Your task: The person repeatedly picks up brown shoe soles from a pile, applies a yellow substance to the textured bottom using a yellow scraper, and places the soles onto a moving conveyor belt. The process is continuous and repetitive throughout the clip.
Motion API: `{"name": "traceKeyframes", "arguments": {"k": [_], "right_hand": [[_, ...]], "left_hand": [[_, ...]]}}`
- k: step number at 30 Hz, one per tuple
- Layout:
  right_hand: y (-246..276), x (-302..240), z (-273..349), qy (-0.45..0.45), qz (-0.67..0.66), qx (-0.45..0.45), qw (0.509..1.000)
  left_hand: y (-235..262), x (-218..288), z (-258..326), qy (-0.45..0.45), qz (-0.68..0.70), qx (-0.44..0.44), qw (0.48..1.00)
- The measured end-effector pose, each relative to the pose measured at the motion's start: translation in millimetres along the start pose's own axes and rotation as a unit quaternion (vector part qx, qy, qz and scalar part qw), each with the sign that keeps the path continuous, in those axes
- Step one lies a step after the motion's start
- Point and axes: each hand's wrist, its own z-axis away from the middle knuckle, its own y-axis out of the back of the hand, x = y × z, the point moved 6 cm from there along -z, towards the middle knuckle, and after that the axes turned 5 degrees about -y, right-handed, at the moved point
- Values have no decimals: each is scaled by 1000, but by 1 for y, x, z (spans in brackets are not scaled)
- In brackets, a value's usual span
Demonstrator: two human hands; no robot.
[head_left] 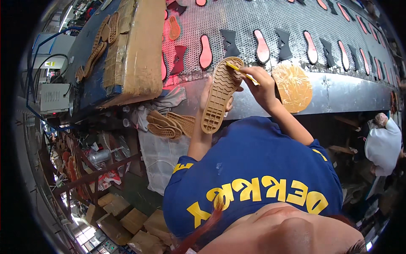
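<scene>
A tan rubber shoe sole stands tilted in front of me, its ridged, gridded tread facing up. My left hand is closed around it from behind, with fingertips showing at the right edge. Closed on a thin yellow tool, my right hand is at the sole's upper end. The tool's tip meets or hovers just over the tread there; its exact kind is too small to tell. More tan soles lie in a pile on white sacking to the left, below my left forearm.
A perforated conveyor runs across the far side, carrying pink insoles and dark shoe-upper pieces. A taped round pad sits on its metal edge. Left stands a large cardboard box; another person is at right.
</scene>
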Motion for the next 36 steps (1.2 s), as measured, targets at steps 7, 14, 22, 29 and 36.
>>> {"name": "traceKeyframes", "arguments": {"k": [7, 14, 22, 29, 36], "right_hand": [[-7, -42, 23, -11, -128, -137, 982], [-2, -20, 9, -68, -27, -119, 990], [-16, 13, 12, -199, -97, -128, 967], [-31, -67, 39, 4, -142, -294, 945], [-31, -53, 43, -57, -136, -266, 953]], "left_hand": [[14, -3, -4, -53, 10, 82, 995], [9, -7, 1, -46, 28, -14, 998], [14, -17, 0, -13, 74, -92, 993], [38, -20, 5, -98, 102, 35, 989], [51, -33, 0, -95, 131, 213, 963]]}}
